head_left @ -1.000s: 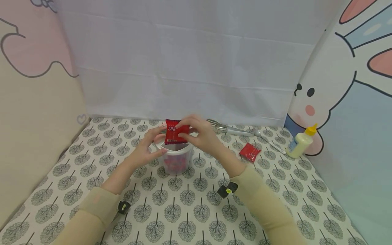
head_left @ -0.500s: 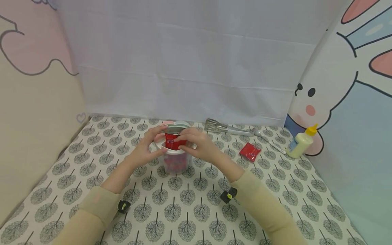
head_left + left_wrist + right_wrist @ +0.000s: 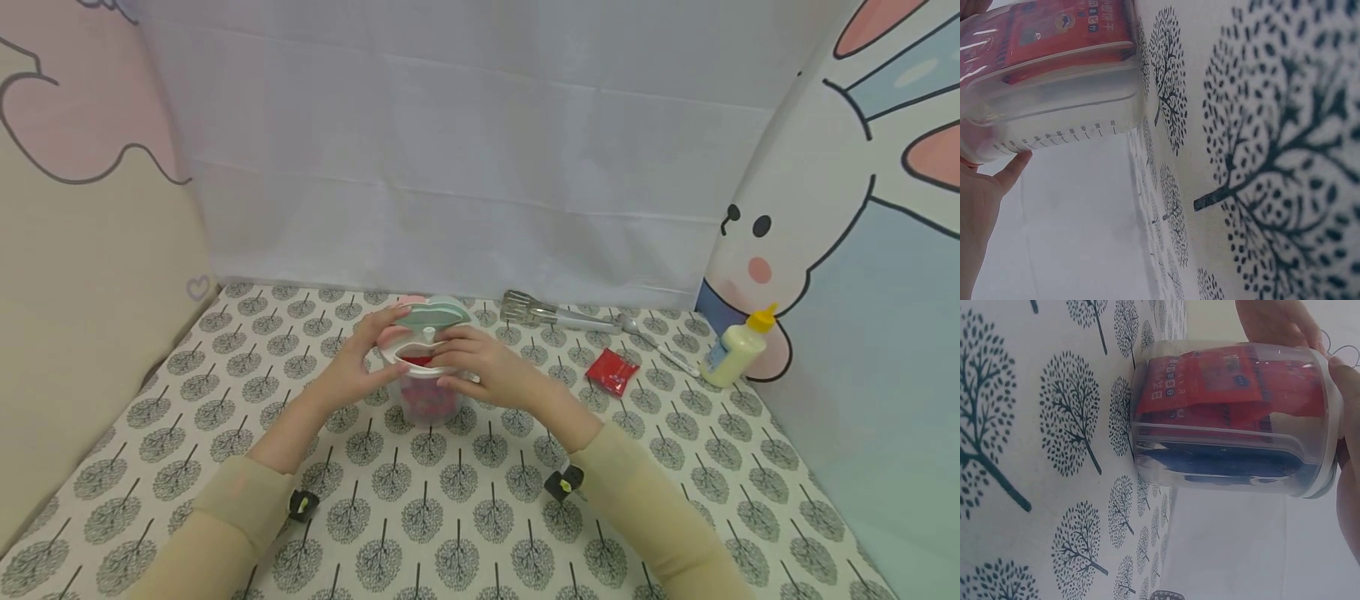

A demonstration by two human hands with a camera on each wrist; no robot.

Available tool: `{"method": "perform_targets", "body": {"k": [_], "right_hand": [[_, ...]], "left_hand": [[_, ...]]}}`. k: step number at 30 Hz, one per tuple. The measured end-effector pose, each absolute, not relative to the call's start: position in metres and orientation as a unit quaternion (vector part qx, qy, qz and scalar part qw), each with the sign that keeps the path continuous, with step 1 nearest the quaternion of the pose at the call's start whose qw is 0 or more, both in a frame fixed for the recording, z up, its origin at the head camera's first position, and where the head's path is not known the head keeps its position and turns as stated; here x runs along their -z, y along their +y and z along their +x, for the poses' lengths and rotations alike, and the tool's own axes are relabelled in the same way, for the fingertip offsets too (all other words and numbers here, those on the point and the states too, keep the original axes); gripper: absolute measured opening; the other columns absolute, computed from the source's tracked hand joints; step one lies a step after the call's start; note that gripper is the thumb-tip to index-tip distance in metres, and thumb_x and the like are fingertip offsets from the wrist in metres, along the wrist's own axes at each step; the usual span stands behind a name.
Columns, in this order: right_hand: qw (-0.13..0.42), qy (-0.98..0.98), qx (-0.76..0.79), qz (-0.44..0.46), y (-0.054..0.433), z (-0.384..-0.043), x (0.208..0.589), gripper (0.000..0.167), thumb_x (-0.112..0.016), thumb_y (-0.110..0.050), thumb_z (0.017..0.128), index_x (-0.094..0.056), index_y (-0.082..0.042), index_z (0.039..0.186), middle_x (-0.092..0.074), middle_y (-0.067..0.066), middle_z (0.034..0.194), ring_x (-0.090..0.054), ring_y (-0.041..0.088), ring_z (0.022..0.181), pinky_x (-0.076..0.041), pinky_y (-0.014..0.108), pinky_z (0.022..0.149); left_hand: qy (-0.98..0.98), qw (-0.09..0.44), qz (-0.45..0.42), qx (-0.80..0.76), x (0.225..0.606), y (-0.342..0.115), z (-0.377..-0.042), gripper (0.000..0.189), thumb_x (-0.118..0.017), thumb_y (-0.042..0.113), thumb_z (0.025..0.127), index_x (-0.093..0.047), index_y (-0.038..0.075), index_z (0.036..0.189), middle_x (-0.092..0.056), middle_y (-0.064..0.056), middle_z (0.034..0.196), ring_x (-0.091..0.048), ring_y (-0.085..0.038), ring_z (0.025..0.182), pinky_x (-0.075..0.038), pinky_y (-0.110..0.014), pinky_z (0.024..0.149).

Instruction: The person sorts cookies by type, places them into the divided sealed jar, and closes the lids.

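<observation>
A clear plastic storage container [image 3: 431, 402] with a white rim stands upright on the table. Its mint flap [image 3: 437, 315] is raised over one opening. My left hand [image 3: 345, 371] grips the container's top, thumb on the front rim and fingers by the flap. At the opening's right side, my right hand [image 3: 498, 368] has its fingertips over the rim beside a red packet [image 3: 415, 361] that sits low in the opening, with the thumb outside the rim. Red printed packets [image 3: 1210, 387] fill one compartment in the right wrist view, and a dark blue packet [image 3: 1210, 461] lies in another.
Another red packet [image 3: 612, 372] lies right of the container. Slotted metal tongs [image 3: 558, 314] and a spoon [image 3: 656, 343] lie farther back. A glue bottle [image 3: 737, 354] with a yellow cap stands at the right edge. Fabric curtains [image 3: 480, 150] surround the tree-print tablecloth [image 3: 360, 500].
My right hand has lowered the red packet from above the container into its opening, so only a little red shows at the top. The left hand stays in place.
</observation>
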State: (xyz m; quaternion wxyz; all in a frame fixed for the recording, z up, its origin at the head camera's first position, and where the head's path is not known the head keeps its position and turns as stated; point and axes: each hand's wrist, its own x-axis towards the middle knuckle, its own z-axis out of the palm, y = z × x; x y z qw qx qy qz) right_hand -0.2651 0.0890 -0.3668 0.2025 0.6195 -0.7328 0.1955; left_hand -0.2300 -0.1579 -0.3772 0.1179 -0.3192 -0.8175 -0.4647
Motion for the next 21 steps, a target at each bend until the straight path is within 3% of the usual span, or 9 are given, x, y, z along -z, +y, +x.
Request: {"method": "perform_targets", "body": {"k": [10, 15, 21], "right_hand": [[0.222, -0.718, -0.26, 0.606, 0.119, -0.253, 0.345, 0.029, -0.068, -0.013, 0.085, -0.064, -0.005, 0.112, -0.06, 0.014, 0.119, -0.051, 0.031, 0.118, -0.039, 0.037, 0.108], [0.212, -0.751, -0.259, 0.57, 0.152, -0.249, 0.333, 0.03, -0.065, -0.02, 0.089, -0.063, -0.007, 0.116, -0.059, 0.012, 0.122, -0.048, 0.03, 0.122, -0.035, 0.039, 0.11], [0.204, -0.791, -0.257, 0.516, 0.197, -0.253, 0.33, 0.038, -0.07, -0.015, 0.083, -0.062, -0.01, 0.12, -0.058, 0.008, 0.127, -0.044, 0.023, 0.128, -0.033, 0.037, 0.112]], "left_hand": [[-0.818, 0.12, -0.312, 0.469, 0.368, -0.155, -0.221, 0.072, -0.068, 0.001, 0.078, -0.033, 0.005, 0.141, -0.033, -0.02, 0.146, -0.04, -0.041, 0.126, -0.036, -0.064, 0.1], [-0.822, 0.121, -0.307, 0.464, 0.373, -0.156, -0.224, 0.073, -0.069, 0.003, 0.079, -0.033, 0.007, 0.141, -0.035, -0.017, 0.145, -0.035, -0.041, 0.131, -0.027, -0.068, 0.103], [-0.826, 0.122, -0.304, 0.459, 0.398, -0.165, -0.245, 0.079, -0.073, 0.013, 0.079, -0.032, 0.024, 0.146, -0.032, -0.003, 0.15, -0.031, -0.034, 0.136, -0.022, -0.071, 0.104]]}}
